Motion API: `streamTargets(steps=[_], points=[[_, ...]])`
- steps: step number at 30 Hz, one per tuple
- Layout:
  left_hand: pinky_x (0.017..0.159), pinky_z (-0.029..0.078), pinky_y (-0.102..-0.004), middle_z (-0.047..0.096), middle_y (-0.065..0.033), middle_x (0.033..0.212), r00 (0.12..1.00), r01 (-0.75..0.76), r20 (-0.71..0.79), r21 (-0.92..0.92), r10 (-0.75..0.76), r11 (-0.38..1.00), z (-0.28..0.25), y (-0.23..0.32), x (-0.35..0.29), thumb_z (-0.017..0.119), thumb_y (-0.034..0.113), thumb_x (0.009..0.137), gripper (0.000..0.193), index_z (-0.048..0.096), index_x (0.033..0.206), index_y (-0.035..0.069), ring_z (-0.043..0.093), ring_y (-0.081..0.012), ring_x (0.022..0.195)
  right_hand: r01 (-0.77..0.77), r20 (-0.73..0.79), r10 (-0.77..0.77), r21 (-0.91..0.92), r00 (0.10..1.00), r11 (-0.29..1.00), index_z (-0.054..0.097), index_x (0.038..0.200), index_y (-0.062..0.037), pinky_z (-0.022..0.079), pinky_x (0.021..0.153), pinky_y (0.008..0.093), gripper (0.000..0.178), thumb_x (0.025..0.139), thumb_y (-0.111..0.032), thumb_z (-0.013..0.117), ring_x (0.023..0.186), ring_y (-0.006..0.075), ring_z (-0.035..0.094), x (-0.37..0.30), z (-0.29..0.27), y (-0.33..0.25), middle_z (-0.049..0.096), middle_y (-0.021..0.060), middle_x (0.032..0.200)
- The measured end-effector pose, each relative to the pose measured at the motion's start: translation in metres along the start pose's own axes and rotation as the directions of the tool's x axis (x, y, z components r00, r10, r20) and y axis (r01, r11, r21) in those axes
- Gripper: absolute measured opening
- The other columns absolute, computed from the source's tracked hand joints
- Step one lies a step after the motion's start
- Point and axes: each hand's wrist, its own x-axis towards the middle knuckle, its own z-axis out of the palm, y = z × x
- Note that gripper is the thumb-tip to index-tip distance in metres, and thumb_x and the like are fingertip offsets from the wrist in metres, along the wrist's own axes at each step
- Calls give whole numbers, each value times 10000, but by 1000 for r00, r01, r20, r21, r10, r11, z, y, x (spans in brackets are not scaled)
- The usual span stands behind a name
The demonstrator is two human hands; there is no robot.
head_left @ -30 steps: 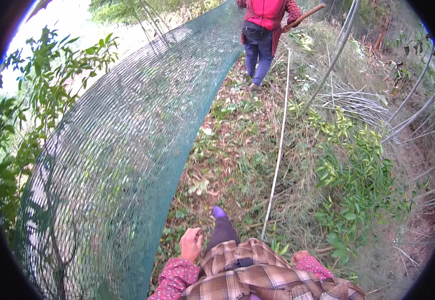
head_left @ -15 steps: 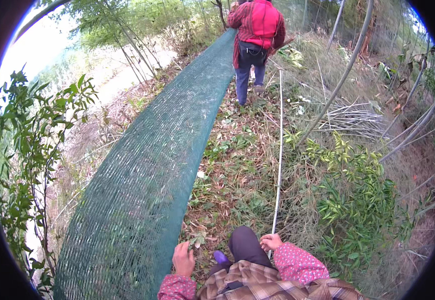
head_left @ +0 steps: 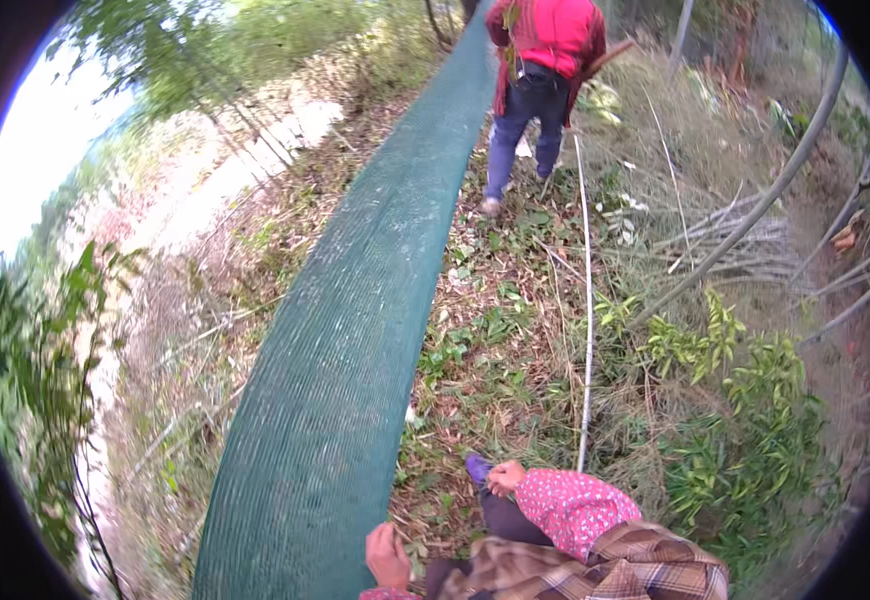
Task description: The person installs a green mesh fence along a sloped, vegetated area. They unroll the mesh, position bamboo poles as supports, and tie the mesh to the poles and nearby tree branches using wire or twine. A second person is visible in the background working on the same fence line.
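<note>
A long strip of green netting stretches from the lower left up to the far top, looking taut. At its near right edge is my left hand, with curled fingers that appear closed on the netting's border; the exact grip is partly hidden. My right hand is in front of my body, above my dark-trousered leg and purple shoe. Its fingers are bent together in a pinch; anything between them is too small to make out. Another person in a red top and blue trousers stands ahead, beside the netting's far part.
A thin pale pole lies lengthwise on the ground to the right. Leafy green shrubs grow at the right, below a bent grey stem. Cut sticks are heaped farther back. A leafy sapling stands at the left.
The netting looks narrower and tighter, its near part shifted right. My right hand has moved left and inward, across my leg. The person ahead has changed stance, and the view has shifted.
</note>
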Motion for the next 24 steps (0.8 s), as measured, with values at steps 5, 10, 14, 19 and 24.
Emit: streamTargets(steps=[5, 10, 14, 19, 24], points=[[865, 444, -434, 604, -173, 1034, 984, -172, 49, 32, 170, 985, 59, 10, 106, 569, 9, 767, 261, 596, 1026, -13, 568, -348, 983, 116, 130, -124, 65, 984, 991, 616, 926, -5, 480, 482, 287, 250, 873, -248, 582, 608, 161, 622, 125, 19, -77, 649, 74, 760], [937, 403, -468, 565, -189, 1131, 957, -284, 107, 163, 269, 945, 107, -4, 171, 566, 10, 775, 248, 600, 1020, -6, 518, -378, 1098, -37, 282, -165, 594, 945, 804, 487, 1247, -98, 471, 840, 372, 432, 938, -400, 482, 999, 178, 588, 184, 68, -160, 611, 46, 1133], [1018, 304, -508, 505, -190, 1247, 944, -317, 175, 257, 278, 913, 142, -29, 183, 563, 3, 769, 293, 603, 1058, 26, 448, -374, 1208, -113, 305, -581, 933, 754, 343, 525, 1162, -96, 481, 811, 386, 345, 971, -362, 416, 913, 175, 604, 218, 72, -205, 632, 30, 1027], [1050, 246, -518, 488, -183, 1282, 914, -401, 215, 346, 344, 848, 174, -74, 172, 574, 10, 768, 293, 613, 1058, 39, 431, -363, 1233, -111, 308, -699, 943, 646, 313, 558, 1003, -78, 514, 681, 327, 223, 968, -270, 452, 715, 138, 603, 256, 75, -191, 609, 19, 843], [1011, 332, -503, 483, -206, 1277, 901, -428, 205, 262, 383, 865, 224, -112, 171, 580, 25, 776, 311, 601, 1087, 28, 432, -400, 1222, 226, 112, -599, 859, 793, 460, 578, 890, -58, 511, 560, 283, 183, 931, -233, 542, 613, 118, 587, 326, 79, -131, 574, -2, 731]])
